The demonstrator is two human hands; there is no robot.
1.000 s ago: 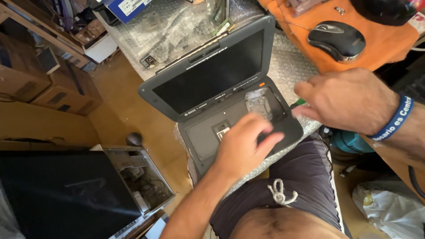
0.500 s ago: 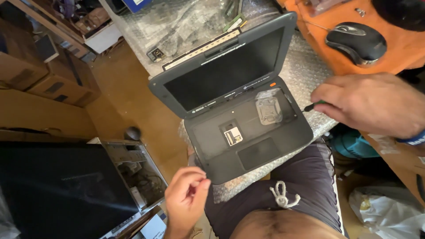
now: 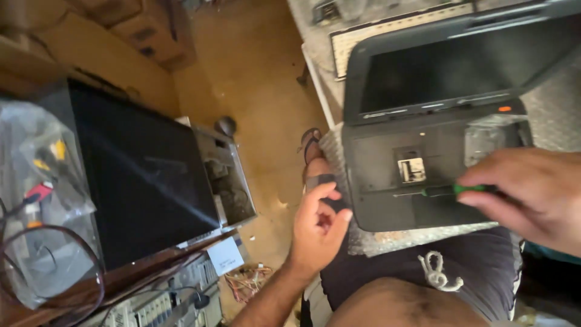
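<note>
2 hands at work, near to far. Left hand [image 3: 318,227] hangs off the near-left corner of the device, over the lap; fingers curled loosely toward the palm, thumb up. Grip half-closed, and whether it pinches sth small I cannot tell. Right hand [image 3: 532,191] sits at the near-right edge of the device, grip pinched on a green-handled screwdriver [image 3: 448,190] w/ its shaft lying across the lower panel, tip pointing left.

Grey flip-screen device [image 3: 423,151] rests on bubble wrap [image 3: 393,239] across the person's lap in dark shorts [image 3: 436,272], its far edge up against the bench [image 3: 321,66]. Lid open, dark screen tilted back. Lower panel is in place; 1 small square recess mid-panel shows a pale part, and a clear plastic piece sits at the far-right corner. Judging by that, opening-up looks only begun: casing not yet off, most of the strip-down left. Screws too small to tell.

Left of the lap: tan floor [image 3: 260,91], w/ a sandalled foot by the bench edge. Further left, a dusty open computer case [image 3: 224,175] beside a big dark panel [image 3: 139,169], a clear bag of cables at the left edge, loose wires below. Cardboard boxes [image 3: 151,30] at the far left. Cluttered workshop-type room, warm light.
</note>
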